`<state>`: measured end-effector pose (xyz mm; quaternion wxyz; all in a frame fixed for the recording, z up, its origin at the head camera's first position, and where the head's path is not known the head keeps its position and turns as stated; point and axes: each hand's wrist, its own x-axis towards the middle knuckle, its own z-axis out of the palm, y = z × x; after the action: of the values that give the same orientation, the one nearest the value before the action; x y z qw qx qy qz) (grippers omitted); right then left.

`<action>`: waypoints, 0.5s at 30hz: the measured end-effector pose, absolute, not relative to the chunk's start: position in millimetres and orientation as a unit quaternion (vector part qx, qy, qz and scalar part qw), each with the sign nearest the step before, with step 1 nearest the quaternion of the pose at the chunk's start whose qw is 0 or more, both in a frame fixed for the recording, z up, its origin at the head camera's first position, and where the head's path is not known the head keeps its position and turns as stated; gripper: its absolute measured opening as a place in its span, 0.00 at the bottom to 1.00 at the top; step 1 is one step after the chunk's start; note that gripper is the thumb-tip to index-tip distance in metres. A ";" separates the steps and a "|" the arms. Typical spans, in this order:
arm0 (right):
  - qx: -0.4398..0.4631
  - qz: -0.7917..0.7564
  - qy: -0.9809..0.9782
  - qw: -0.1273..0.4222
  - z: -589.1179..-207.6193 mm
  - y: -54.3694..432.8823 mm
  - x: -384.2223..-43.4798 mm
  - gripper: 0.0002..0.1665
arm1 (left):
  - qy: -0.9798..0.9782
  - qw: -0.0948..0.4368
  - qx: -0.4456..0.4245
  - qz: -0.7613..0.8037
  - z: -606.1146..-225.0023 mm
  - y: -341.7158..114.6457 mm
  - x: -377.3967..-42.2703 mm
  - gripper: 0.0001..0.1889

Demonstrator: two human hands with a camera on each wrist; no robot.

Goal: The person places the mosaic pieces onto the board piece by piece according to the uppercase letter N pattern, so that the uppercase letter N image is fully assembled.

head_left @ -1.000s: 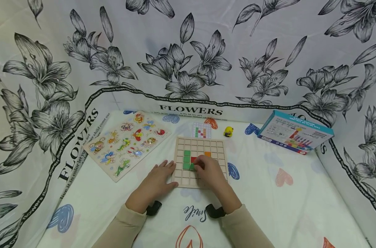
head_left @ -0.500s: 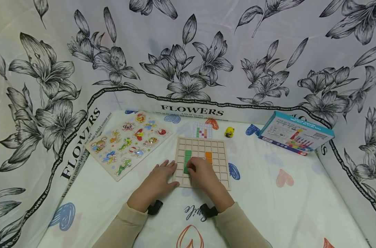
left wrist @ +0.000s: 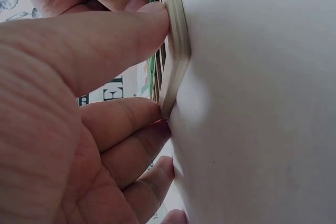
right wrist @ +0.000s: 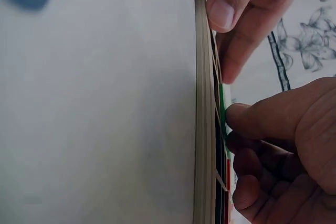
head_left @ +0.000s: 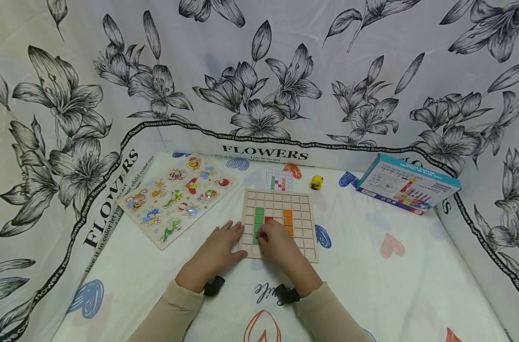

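A wooden grid board (head_left: 304, 202) lies in front of me with coloured square tiles in its cells. Green tiles (head_left: 259, 219) form a column on its left, a red tile (head_left: 268, 220) shows at the centre, and orange tiles (head_left: 287, 217) stand in a column to the right. My left hand (head_left: 218, 247) rests beside the board, its fingers fairly straight, thumb and fingertips touching the edge near a corner. Over the board, my right hand (head_left: 278, 244) has curled fingers; its thumb and index finger pinch a green tile (right wrist: 222, 103) at the board's surface. The hand hides several cells.
Behind the board lies a pattern card (head_left: 279, 180) with a coloured grid, next to a small yellow duck toy (head_left: 316, 182). An insect puzzle board (head_left: 178, 197) lies to the left. A teal-edged box (head_left: 409, 183) stands at the right, near the flower-print curtain (head_left: 259, 71).
My right hand has shifted left and slightly towards me over the board, uncovering more orange tiles and a lower green tile. The left hand stays at the board's edge.
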<state>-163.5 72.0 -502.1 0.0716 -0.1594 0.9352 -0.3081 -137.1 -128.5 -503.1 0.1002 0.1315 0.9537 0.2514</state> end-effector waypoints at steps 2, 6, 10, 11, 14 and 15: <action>-0.156 -0.308 0.936 0.071 -502.0 73.1 -162.9 0.04 | 0.953 0.100 0.134 0.251 -504.0 -127.8 -138.2 0.40; -0.147 -0.310 0.936 0.077 -501.4 76.9 -161.6 0.04 | 0.953 0.099 0.139 0.250 -505.8 -125.5 -139.3 0.40; -0.156 -0.319 0.933 0.063 -496.7 82.0 -159.6 0.06 | 0.953 0.091 0.143 0.251 -505.0 -123.8 -137.3 0.37; -0.159 -0.322 0.932 0.052 -494.5 83.6 -159.3 0.07 | 0.954 0.086 0.142 0.251 -504.5 -123.7 -136.5 0.35; -0.165 -0.341 0.925 0.007 -483.6 90.1 -158.4 0.10 | 0.956 0.053 0.132 0.257 -502.5 -123.9 -134.4 0.29; -0.166 -0.349 0.922 -0.011 -478.9 92.9 -158.6 0.11 | 0.955 0.037 0.127 0.266 -501.7 -124.0 -134.0 0.26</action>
<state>-158.6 92.9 -478.9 -0.0106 -0.1664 0.9223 -0.3486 -134.0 -124.0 -501.7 0.0367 0.1269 0.9548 0.2663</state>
